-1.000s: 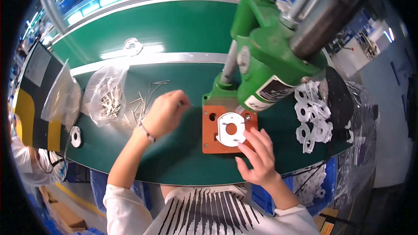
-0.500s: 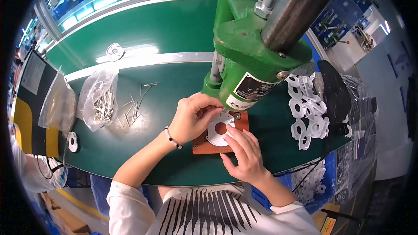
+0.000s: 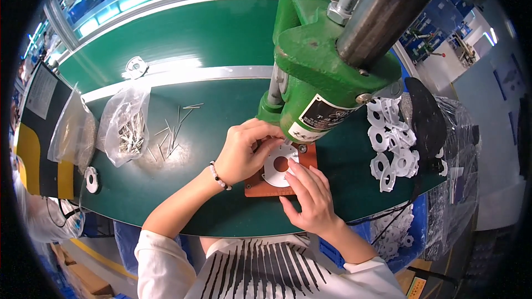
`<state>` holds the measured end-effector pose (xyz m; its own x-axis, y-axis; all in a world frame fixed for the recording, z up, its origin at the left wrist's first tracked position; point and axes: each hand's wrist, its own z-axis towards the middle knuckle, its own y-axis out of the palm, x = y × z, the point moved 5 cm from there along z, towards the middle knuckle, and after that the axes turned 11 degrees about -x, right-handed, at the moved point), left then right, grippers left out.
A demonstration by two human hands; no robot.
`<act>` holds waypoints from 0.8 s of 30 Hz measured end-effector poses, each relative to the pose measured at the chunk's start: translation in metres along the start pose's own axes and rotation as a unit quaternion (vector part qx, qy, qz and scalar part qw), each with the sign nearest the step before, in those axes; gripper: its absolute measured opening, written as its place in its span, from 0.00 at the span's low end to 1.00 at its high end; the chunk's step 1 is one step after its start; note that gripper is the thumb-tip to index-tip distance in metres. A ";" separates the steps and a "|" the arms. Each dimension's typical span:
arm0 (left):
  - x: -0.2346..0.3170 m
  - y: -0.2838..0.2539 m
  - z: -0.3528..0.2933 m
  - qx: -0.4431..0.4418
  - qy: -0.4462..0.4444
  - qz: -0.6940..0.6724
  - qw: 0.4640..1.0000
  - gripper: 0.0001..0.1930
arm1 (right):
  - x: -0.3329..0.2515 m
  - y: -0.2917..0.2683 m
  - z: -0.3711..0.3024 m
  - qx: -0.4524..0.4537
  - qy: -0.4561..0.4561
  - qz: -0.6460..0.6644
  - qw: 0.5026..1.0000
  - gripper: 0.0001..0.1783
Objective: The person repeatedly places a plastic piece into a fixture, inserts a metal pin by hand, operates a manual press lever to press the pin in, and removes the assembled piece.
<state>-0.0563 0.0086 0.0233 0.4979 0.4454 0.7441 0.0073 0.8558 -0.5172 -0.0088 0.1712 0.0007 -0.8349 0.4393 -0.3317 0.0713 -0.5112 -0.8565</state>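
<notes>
A white plastic ring-shaped part [image 3: 271, 176] lies flat on the orange-brown base plate [image 3: 256, 190] under the green press [image 3: 316, 97]. At the part's far edge, my left hand [image 3: 249, 148] is closed, thumb and forefinger pinched together. What they hold is too small and covered to make out. My right hand [image 3: 311, 194] is open, fingers stretched out, with its fingertips at the right edge of the white part. Loose thin metal pins [image 3: 173, 135] lie on the table to the left, beside a clear plastic bag [image 3: 132, 127] full of them.
Several white ring parts [image 3: 393, 144] are heaped at the right, beside a black object [image 3: 425, 124]. More white parts fill a blue bin [image 3: 417, 227] below. Single white parts sit on the far green surface [image 3: 136, 67] and at the table's left edge [image 3: 92, 180].
The white part on the far green surface has shifted left. Both hands stay almost in place, with my left fingertips still at the far edge of the part on the base plate.
</notes>
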 end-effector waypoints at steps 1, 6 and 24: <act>-0.001 0.000 0.000 -0.002 -0.008 -0.008 1.000 0.06 | 0.000 0.000 0.000 0.000 0.000 0.000 1.000 0.30; -0.001 -0.001 0.000 -0.008 -0.013 -0.014 1.000 0.07 | 0.000 0.001 0.000 -0.003 0.003 -0.003 1.000 0.30; -0.004 0.006 -0.004 0.005 0.044 0.045 0.998 0.08 | 0.026 -0.043 -0.041 0.105 0.039 -0.042 0.993 0.24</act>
<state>-0.0548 0.0112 0.0160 0.5696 0.4972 0.6545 -0.0497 0.8157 -0.5764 -0.0112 0.2348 0.0125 -0.7871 0.5391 -0.2998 -0.1185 -0.6091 -0.7842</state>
